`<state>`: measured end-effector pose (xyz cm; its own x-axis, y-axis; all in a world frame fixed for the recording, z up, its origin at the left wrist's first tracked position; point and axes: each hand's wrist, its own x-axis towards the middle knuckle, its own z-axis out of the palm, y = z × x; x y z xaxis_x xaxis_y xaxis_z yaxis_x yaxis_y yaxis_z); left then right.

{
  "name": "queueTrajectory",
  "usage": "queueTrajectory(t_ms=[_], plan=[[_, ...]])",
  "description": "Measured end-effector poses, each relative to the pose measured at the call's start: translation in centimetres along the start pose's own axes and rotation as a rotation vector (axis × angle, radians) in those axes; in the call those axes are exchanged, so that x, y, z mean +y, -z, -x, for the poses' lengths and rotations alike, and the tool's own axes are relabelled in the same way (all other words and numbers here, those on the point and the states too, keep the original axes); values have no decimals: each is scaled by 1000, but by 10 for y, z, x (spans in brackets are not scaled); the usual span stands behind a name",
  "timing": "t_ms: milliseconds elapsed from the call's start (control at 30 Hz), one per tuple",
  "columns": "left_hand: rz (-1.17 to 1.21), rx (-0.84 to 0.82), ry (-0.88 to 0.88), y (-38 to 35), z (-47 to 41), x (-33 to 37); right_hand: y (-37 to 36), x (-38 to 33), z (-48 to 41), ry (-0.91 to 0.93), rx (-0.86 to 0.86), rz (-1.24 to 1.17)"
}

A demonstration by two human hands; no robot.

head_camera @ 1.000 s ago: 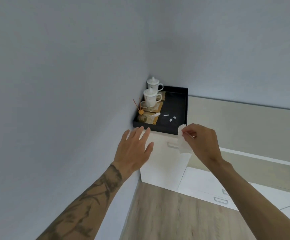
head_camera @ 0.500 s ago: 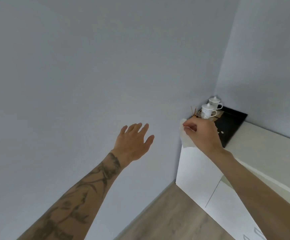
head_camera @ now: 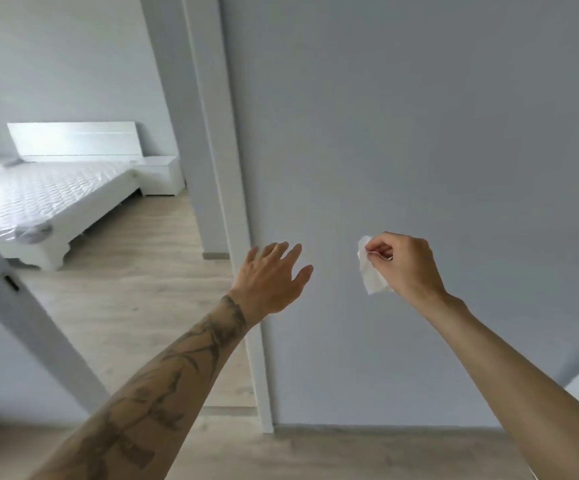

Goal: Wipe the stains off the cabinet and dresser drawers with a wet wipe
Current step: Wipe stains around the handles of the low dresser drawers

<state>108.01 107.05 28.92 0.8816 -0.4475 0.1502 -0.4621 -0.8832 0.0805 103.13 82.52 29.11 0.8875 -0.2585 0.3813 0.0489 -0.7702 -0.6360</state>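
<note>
A: Head camera: right hand [head_camera: 407, 263] pinches the wet wipe [head_camera: 370, 271] before a bare wall [head_camera: 419, 133]; left hand [head_camera: 271, 278] spread wide, empty.

B: Keep that pinch firm through the doorway [head_camera: 163, 237], I'd say. A second ago the cabinet and tray were ahead; now a bed [head_camera: 49, 199].

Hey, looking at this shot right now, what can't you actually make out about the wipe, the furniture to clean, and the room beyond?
Head view only:
- Wet wipe: partly hidden inside the right hand; dirt on it is too small to tell.
- Cabinet and dresser drawers: none identifiable in frame, so stains cannot be checked.
- Bed: cut off by the left edge and the door.
- Nightstand: partly hidden behind the door frame.
- Left hand: palm faces away.
</note>
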Motion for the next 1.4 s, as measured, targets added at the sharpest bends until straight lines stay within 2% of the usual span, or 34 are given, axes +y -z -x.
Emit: queueTrajectory(t_ms=[333, 667, 967, 1200, 1400], plan=[[-85, 21, 443, 67, 273, -326, -249, -326, 104, 344, -323, -160], [-122, 45, 887, 116, 516, -576, -477, -617, 209, 673, -566, -280], [-172, 44, 1217, 158, 675, -790, -674, -861, 286, 894, -776, -459], [-183, 81, 1387, 186, 782, -937, -789, -1032, 349, 1001, -863, -539], [-171, 83, 1415, 194, 874, -1090, -900, -1158, 411, 1004, -899, -537]])
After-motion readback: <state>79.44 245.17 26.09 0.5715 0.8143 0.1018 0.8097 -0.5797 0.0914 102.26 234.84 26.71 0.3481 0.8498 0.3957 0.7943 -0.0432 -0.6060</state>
